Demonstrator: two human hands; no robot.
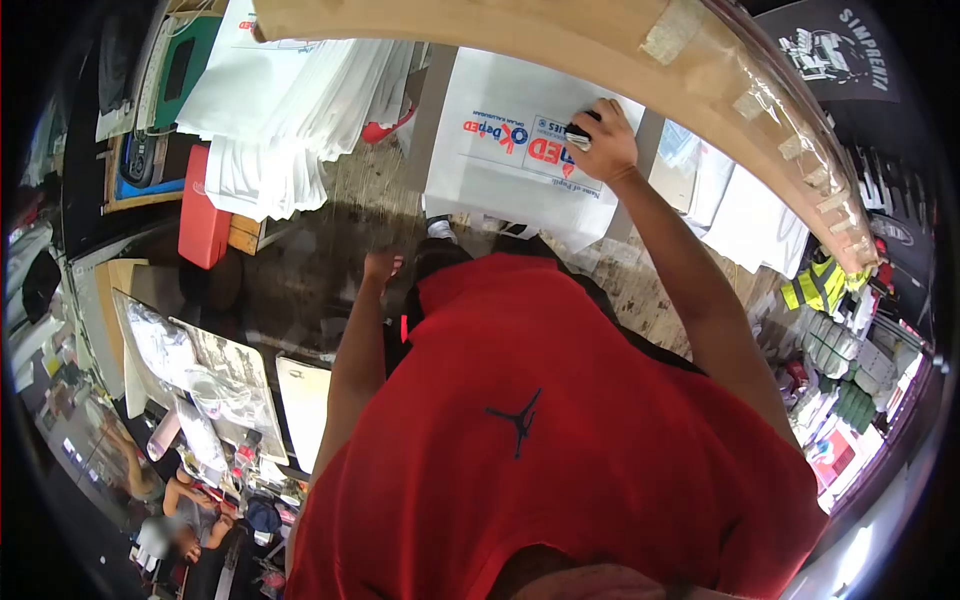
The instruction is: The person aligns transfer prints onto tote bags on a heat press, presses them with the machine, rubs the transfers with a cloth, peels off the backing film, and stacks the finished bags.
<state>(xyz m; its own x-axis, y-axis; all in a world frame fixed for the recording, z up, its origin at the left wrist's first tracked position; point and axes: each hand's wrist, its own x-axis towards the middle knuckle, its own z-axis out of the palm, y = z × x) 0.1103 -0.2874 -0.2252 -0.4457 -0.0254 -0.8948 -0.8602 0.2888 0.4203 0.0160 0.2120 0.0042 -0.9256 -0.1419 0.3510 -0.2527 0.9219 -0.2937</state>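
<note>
My right hand [605, 145] is closed around a small dark object [577, 136] with a pale edge, whose kind I cannot make out. It presses on a white printed sheet or bag [490, 100] with upside-down blue and red lettering. That sheet lies flat on a grey board [432, 120] in front of me. My left hand [382, 265] hangs low by my left side, away from the sheet. Its fingers are curled in, and I see nothing in them.
A thick stack of white sheets or bags [290, 110] stands at the left, beside a red box-like piece [203, 210]. A taped brown cardboard edge [640, 40] arches over the far side. More white sheets [745, 215] lie right. Another person [200, 510] is at lower left.
</note>
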